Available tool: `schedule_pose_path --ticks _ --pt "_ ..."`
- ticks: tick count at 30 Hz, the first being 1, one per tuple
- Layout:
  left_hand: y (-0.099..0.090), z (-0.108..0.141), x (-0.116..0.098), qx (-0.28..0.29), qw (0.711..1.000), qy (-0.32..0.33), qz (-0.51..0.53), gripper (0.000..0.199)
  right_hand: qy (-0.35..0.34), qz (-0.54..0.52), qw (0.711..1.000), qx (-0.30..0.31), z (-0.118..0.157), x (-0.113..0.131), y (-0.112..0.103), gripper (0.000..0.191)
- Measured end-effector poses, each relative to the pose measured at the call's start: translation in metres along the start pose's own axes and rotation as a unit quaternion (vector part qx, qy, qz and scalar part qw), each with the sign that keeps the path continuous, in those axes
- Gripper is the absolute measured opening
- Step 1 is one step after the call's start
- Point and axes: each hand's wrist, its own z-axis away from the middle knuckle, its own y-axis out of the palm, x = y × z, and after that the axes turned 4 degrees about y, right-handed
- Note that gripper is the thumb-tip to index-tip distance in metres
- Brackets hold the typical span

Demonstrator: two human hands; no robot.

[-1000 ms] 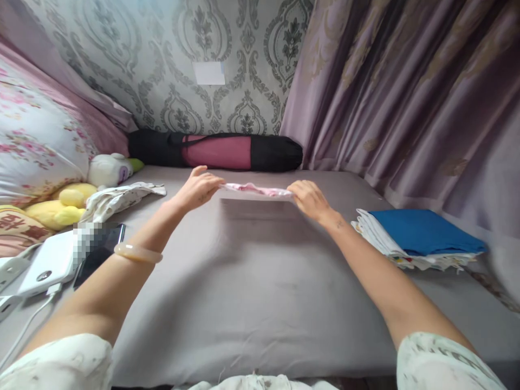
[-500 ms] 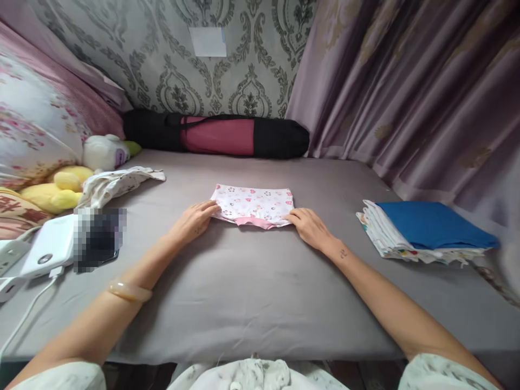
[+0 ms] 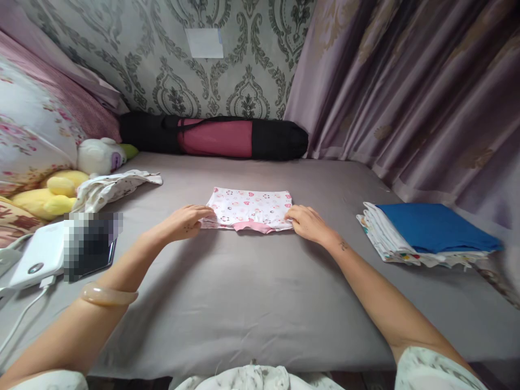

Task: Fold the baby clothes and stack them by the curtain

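Note:
A small white garment (image 3: pixel 249 207) printed with pink hearts and figures lies flat on the grey bed sheet, with pink trim (image 3: pixel 254 226) along its near edge. Whether it is underpants or a folded top I cannot tell. My left hand (image 3: pixel 187 221) pinches its near left corner, drawing the cloth slightly outward. At the near right corner, my right hand (image 3: pixel 306 221) has thumb and fingers closed on the edge. The fingertips of both hands are partly hidden. A pale bangle (image 3: pixel 109 295) circles my left forearm.
To the right sits a stack of folded clothes (image 3: pixel 439 230), blue on top. Leftward are a phone (image 3: pixel 93 254), a white power bank (image 3: pixel 38 257) with a cable, crumpled cloth (image 3: pixel 114 189) and plush toys (image 3: pixel 60 195). A black-and-red long bag (image 3: pixel 215 138) lies along the wall.
My left hand has shifted a little left and toward me, and the garment's near left corner now spreads outward. My right hand stays at its corner. The view has shifted slightly.

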Motion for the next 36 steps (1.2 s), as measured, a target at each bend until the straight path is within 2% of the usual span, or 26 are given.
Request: schedule_pose_path --ticks 4,6,9,12,16,21,26,30,32,36 --pt "0.002 -0.046 -0.021 -0.028 0.997 -0.063 0.023 0.053 0.016 -0.011 0.999 -0.041 -0.037 0.028 0.014 0.047" --pt "0.013 -0.077 -0.036 -0.051 0.996 -0.076 0.011 0.051 0.018 -0.012 0.999 -0.036 -0.059 0.045 0.027 0.05" --pt "0.035 -0.117 -0.053 -0.041 0.993 -0.108 -0.003 0.047 0.052 -0.007 0.999 -0.014 -0.086 0.067 0.047 0.053" --pt "0.052 -0.137 -0.059 -0.032 0.987 -0.156 -0.001 0.045 0.068 -0.011 0.998 0.006 -0.101 0.074 0.059 0.057" --pt "0.063 -0.138 -0.056 -0.032 0.986 -0.165 -0.005 0.048 0.074 -0.016 0.997 0.017 -0.105 0.072 0.064 0.059" --pt "0.063 -0.134 -0.056 -0.046 0.983 -0.177 -0.014 0.048 0.093 -0.016 0.996 0.005 -0.101 0.073 0.062 0.058" --pt "0.056 -0.131 -0.064 -0.07 0.973 -0.221 -0.015 0.047 0.192 -0.005 0.981 -0.038 -0.098 0.075 0.063 0.064" --pt "0.055 -0.126 -0.062 -0.085 0.96 -0.267 -0.015 0.058 0.256 0.002 0.966 -0.043 -0.093 0.065 0.061 0.071" --pt "0.055 -0.121 -0.056 -0.091 0.959 -0.269 -0.016 0.062 0.258 0.017 0.965 -0.037 -0.088 0.056 0.058 0.07" --pt "0.054 -0.11 -0.039 -0.085 0.954 -0.286 -0.028 0.065 0.217 0.046 0.975 -0.027 -0.076 0.034 0.052 0.067"
